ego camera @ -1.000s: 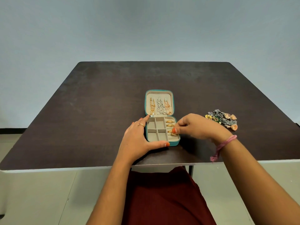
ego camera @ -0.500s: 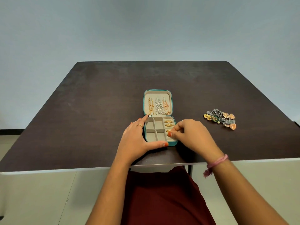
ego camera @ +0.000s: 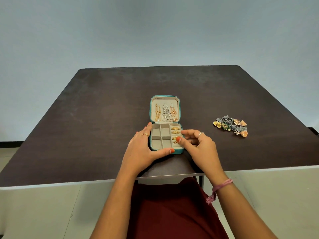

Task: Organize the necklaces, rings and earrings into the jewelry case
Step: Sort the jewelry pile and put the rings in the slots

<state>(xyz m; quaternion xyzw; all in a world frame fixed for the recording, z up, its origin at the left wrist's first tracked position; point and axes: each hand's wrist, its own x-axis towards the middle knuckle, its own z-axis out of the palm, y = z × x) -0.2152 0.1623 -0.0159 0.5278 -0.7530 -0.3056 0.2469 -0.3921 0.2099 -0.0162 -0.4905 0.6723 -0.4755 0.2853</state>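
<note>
A small teal jewelry case [ego camera: 151,133] lies open near the table's front edge. Three necklaces [ego camera: 166,111] hang in its raised lid. Gold rings [ego camera: 176,130] sit in the ring rolls along the right side of the tray; the four square compartments look empty. My left hand [ego camera: 141,149] rests against the case's left side, thumb along its front edge, fingers straight. My right hand [ego camera: 198,145] hovers at the case's right side with fingers loosely spread, thumb tip over the ring rolls, holding nothing. A pile of earrings [ego camera: 231,125] lies on the table to the right.
The dark brown table [ego camera: 96,118] has a pale front edge close to my body. A plain grey wall stands behind it. My lap in dark red cloth shows below the table edge.
My right hand has let go of a ring in the ring rolls and its fingers have spread apart. The left hand has stayed against the case.
</note>
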